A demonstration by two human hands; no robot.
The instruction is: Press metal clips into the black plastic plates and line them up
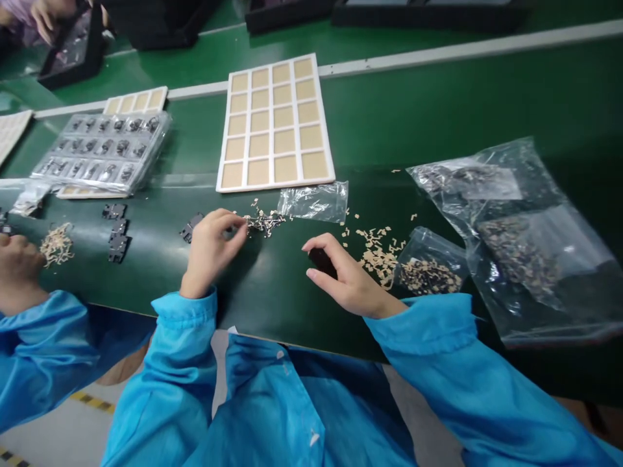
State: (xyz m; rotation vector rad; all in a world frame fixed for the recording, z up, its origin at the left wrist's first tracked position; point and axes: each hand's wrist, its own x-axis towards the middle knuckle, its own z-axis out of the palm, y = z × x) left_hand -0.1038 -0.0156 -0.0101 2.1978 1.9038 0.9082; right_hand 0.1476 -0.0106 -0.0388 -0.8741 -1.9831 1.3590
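Observation:
My left hand (pixel 211 246) rests on the green table with its fingers pinched together at a small heap of tiny metal pieces (pixel 265 222). What the pinch holds is too small to name. My right hand (pixel 343 275) lies curled over a small black part (pixel 321 261) and grips it against the table. Pale beige chips (pixel 377 253) are scattered just right of that hand. A black part (pixel 191 228) lies just left of my left hand.
A white tray with beige compartments (pixel 276 123) stands behind the hands. Clear plastic bags of small parts (pixel 511 227) lie right; a small bag (pixel 315 201) sits centre. A bagged tray of dark parts (pixel 100 152) and loose black parts (pixel 115 233) lie left. A co-worker's hand (pixel 19 269) is at far left.

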